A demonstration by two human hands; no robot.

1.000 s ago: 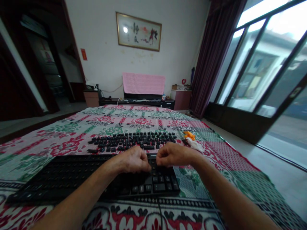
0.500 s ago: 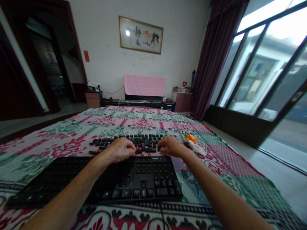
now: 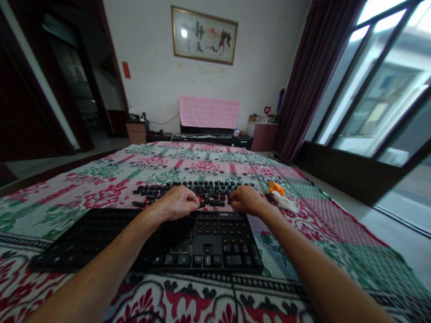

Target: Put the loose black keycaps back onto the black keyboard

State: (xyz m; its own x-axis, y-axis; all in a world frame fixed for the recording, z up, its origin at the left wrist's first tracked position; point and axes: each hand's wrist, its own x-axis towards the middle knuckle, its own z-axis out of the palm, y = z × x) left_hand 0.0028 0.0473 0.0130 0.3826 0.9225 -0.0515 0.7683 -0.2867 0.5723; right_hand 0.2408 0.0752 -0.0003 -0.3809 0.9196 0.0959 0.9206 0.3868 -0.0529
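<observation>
A black computer keyboard [image 3: 215, 240] lies on the patterned cloth before me, many of its keys bare. Some keys remain along its front row and at the number pad's lower right. Beyond its far edge, loose black keycaps [image 3: 210, 190] lie in rough rows. My left hand [image 3: 180, 202] is over the keyboard's far edge, fingers closed together with a dark keycap [image 3: 202, 204] at their tips. At the right end of the rows, my right hand [image 3: 247, 199] pinches a small black keycap [image 3: 230, 201] between thumb and fingers. My left forearm hides part of the keyboard.
Right of the keycaps lie a crumpled orange cloth [image 3: 275, 187] and a white cloth [image 3: 285, 202]. The flowered cloth [image 3: 205, 167] covers the whole surface. A cable [image 3: 235, 291] runs from the keyboard's front edge. Farther off, a pink towel [image 3: 209, 112] drapes something on a low cabinet.
The view has shifted slightly, so the scene sits a little higher and farther right. Both hands keep nearly the same places over the keycaps.
</observation>
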